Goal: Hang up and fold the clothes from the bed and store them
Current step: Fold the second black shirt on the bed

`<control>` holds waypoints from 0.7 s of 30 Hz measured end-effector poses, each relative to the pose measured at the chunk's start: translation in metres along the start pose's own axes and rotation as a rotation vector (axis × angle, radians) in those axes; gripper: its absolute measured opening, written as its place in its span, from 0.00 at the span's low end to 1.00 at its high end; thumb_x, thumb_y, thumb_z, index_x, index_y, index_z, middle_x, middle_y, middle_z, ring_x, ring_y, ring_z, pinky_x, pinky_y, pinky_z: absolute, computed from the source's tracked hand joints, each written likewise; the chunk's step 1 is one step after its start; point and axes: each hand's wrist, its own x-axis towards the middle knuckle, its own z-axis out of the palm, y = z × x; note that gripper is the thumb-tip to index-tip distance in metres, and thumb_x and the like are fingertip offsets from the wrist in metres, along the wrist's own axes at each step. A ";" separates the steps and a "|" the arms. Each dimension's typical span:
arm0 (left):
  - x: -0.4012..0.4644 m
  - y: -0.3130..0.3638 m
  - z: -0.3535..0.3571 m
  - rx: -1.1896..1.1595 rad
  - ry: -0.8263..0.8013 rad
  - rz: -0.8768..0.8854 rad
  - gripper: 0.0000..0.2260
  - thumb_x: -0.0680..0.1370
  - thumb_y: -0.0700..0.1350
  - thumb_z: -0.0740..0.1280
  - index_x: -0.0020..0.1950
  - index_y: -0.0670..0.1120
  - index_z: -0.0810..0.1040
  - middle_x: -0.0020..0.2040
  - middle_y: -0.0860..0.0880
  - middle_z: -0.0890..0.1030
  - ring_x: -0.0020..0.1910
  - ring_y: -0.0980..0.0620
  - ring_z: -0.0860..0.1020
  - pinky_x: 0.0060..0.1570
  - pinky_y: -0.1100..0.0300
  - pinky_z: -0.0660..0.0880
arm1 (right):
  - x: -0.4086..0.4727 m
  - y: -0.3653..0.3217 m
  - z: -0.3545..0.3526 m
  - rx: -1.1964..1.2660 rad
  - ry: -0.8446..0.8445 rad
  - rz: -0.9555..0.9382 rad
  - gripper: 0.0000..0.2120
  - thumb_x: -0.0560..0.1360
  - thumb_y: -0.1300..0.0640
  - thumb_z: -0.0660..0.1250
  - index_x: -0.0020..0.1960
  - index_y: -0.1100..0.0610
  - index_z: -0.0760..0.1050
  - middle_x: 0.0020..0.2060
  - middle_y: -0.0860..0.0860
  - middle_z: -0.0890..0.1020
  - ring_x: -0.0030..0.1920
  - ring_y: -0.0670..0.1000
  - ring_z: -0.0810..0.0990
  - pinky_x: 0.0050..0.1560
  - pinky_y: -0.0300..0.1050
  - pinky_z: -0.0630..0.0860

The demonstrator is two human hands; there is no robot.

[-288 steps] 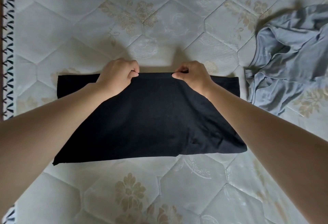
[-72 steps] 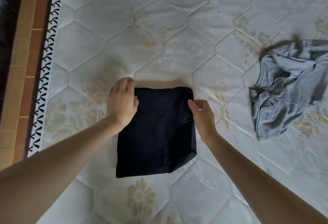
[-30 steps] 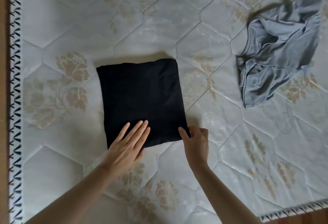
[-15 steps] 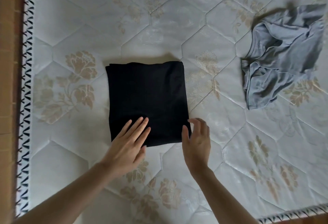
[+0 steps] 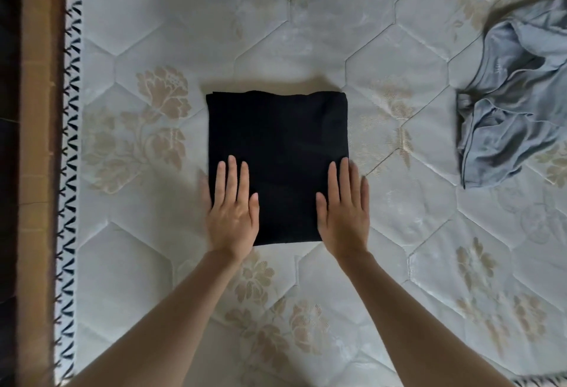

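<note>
A black garment (image 5: pixel 277 141), folded into a neat square, lies flat on the pale quilted mattress (image 5: pixel 306 34). My left hand (image 5: pixel 232 205) rests palm down on its near left corner, fingers straight and slightly apart. My right hand (image 5: pixel 345 207) lies flat on the near right corner in the same way. Neither hand grips the cloth. A crumpled grey-blue garment (image 5: pixel 515 104) lies unfolded at the right edge of the view, well apart from both hands.
The mattress edge with a black-and-white trim (image 5: pixel 69 172) runs down the left side, beside a brown wooden bed frame (image 5: pixel 38 172). The mattress's near edge shows at the bottom right corner (image 5: pixel 546 382).
Both hands slid onto the near corners of the black square and now lie flat on it. The right hand was beside the garment half a second ago.
</note>
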 end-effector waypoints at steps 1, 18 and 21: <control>0.002 0.003 -0.002 0.013 -0.007 -0.001 0.25 0.84 0.51 0.45 0.79 0.42 0.57 0.79 0.43 0.56 0.79 0.45 0.52 0.76 0.42 0.50 | 0.000 0.000 -0.001 -0.004 0.000 0.009 0.26 0.85 0.47 0.47 0.79 0.59 0.55 0.78 0.59 0.57 0.79 0.58 0.55 0.76 0.58 0.58; 0.132 0.016 -0.008 0.046 0.013 0.227 0.24 0.83 0.54 0.48 0.80 0.51 0.55 0.80 0.46 0.54 0.79 0.42 0.50 0.76 0.41 0.48 | 0.133 -0.023 -0.020 0.070 -0.025 -0.201 0.29 0.83 0.45 0.45 0.80 0.57 0.47 0.80 0.56 0.50 0.80 0.53 0.46 0.79 0.48 0.42; 0.144 0.001 -0.011 0.006 0.017 0.032 0.24 0.83 0.53 0.44 0.80 0.52 0.50 0.81 0.46 0.51 0.79 0.44 0.48 0.76 0.40 0.47 | 0.136 -0.021 -0.020 0.031 -0.021 -0.116 0.30 0.83 0.44 0.41 0.80 0.55 0.43 0.80 0.53 0.45 0.79 0.50 0.42 0.79 0.51 0.40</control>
